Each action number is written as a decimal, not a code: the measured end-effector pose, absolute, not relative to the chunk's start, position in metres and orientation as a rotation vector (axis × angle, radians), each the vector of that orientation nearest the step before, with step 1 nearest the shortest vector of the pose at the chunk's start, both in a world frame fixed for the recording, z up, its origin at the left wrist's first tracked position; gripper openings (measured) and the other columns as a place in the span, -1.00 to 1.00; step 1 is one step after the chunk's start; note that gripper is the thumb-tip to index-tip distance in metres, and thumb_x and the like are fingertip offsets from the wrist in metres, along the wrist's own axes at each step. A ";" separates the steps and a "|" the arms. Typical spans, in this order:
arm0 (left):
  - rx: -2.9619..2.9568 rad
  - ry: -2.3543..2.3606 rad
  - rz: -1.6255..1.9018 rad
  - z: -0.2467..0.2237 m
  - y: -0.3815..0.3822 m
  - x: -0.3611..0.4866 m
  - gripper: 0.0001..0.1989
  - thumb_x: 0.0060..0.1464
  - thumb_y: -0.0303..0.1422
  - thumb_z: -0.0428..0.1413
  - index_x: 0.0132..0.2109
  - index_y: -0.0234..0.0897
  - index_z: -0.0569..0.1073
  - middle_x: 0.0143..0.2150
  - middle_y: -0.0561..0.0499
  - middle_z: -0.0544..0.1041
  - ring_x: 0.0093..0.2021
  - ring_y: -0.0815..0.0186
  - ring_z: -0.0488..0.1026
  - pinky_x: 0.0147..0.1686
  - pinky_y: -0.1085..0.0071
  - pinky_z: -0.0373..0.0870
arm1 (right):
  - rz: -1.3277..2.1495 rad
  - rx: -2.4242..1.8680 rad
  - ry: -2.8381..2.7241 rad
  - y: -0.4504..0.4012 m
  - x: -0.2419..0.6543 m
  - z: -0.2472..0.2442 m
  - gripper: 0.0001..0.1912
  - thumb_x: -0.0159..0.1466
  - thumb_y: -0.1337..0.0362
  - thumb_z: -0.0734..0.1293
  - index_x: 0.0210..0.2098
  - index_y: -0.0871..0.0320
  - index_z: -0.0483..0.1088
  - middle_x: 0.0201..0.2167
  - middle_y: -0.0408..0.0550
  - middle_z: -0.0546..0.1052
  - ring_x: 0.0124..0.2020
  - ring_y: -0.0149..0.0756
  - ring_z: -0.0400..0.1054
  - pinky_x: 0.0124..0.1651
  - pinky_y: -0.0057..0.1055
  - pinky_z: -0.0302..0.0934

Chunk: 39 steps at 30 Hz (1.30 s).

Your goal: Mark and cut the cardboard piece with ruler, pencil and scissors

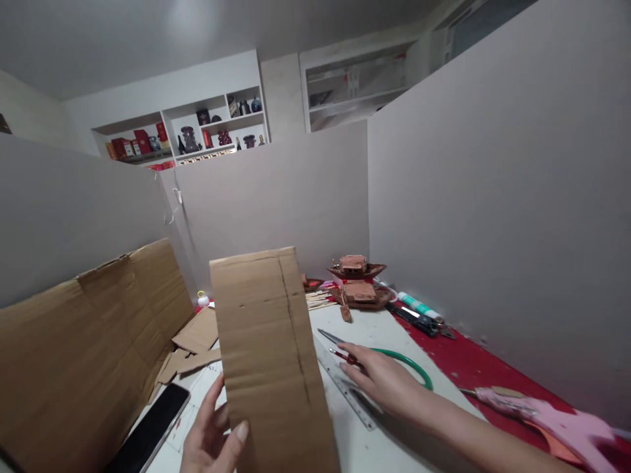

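Note:
My left hand [214, 427] grips the lower left edge of a tall brown cardboard piece [261, 341], thumb on its front face. The cardboard is tilted up, with a dark line drawn down its right side. My right hand [379, 378] reaches over the white work surface, with a thin dark-red pen [349, 358] with a metal tip between thumb and fingers. Directly beneath that hand lie scissors with a green handle [411, 364]; their blade [329, 336] points left and the hand partly covers them. A metal ruler [352, 397] lies beside it.
A black phone [152, 427] lies at left, near cardboard scraps [197, 332] and a large standing cardboard sheet [98, 348]. Brown model boats [359, 292] and thin sticks [319, 300] sit at the back. A pink glue gun [537, 410] lies right on red cloth [458, 348]. Grey partitions enclose the table.

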<state>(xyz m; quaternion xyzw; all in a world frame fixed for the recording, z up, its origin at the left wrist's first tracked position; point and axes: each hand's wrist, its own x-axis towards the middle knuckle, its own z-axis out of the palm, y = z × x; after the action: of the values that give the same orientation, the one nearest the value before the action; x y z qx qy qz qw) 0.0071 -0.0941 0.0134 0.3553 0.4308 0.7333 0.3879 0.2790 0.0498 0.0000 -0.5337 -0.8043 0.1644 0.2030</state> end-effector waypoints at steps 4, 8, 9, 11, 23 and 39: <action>0.846 1.132 1.853 0.023 -0.089 0.001 -0.25 -0.23 -0.24 0.45 0.16 -0.20 0.47 -0.08 -0.14 0.67 0.01 0.00 0.57 -0.05 0.24 0.52 | 0.457 -1.430 -2.276 0.045 0.282 -0.001 -0.53 0.38 0.23 0.09 0.15 0.26 0.41 0.13 0.19 0.51 0.14 -0.02 0.40 0.16 -0.23 0.21; 0.869 1.164 1.788 0.026 -0.081 -0.008 -0.35 -0.22 -0.23 0.45 0.07 -0.24 0.52 -0.07 -0.15 0.67 0.03 -0.01 0.56 0.01 0.21 0.48 | 0.481 -1.405 -2.317 0.044 0.280 -0.007 -0.60 0.35 0.32 0.13 0.04 0.20 0.49 0.04 0.17 0.56 0.06 -0.04 0.44 0.10 -0.26 0.23; 0.877 1.161 1.767 0.026 -0.079 -0.011 -0.38 -0.21 -0.24 0.44 0.05 -0.24 0.53 -0.08 -0.15 0.67 0.02 0.00 0.56 0.01 0.22 0.48 | 0.483 -1.397 -2.324 0.044 0.278 -0.008 -0.62 0.35 0.32 0.14 0.01 0.18 0.51 0.00 0.16 0.58 0.03 -0.05 0.46 0.07 -0.27 0.24; 0.889 1.153 1.724 0.024 -0.077 -0.014 -0.43 -0.21 -0.25 0.45 0.00 -0.23 0.55 -0.09 -0.15 0.67 0.00 0.01 0.57 -0.01 0.22 0.48 | 0.479 -1.376 -2.337 0.045 0.273 -0.009 -0.66 0.36 0.32 0.15 -0.05 0.15 0.53 -0.06 0.13 0.60 -0.02 -0.08 0.47 0.03 -0.30 0.24; 1.104 1.016 1.766 0.017 -0.077 -0.006 -0.63 -0.12 -0.21 0.39 -0.11 -0.20 0.64 -0.13 -0.16 0.68 -0.09 -0.01 0.59 -0.09 0.19 0.51 | 0.357 -1.310 -2.438 0.060 0.252 -0.017 -0.67 0.32 0.43 0.13 -0.16 0.15 0.51 -0.14 0.12 0.55 -0.12 -0.09 0.45 -0.10 -0.31 0.22; 0.716 1.093 1.765 0.063 -0.075 -0.017 -0.55 -0.38 -0.47 0.47 -0.24 -0.19 0.55 -0.36 0.14 0.60 -0.46 0.45 0.50 -0.42 0.63 0.48 | 0.261 -1.448 -2.417 0.052 0.285 0.016 -0.61 0.36 0.33 0.22 0.16 0.18 0.38 0.14 0.12 0.44 0.15 -0.09 0.30 0.21 -0.27 0.09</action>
<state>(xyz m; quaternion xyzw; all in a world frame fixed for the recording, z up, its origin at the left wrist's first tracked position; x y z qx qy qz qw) -0.0167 -0.0750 0.0629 0.2902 0.4432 0.7156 0.4553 0.2854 0.0516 0.0163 -0.5056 -0.8438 0.0912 0.1553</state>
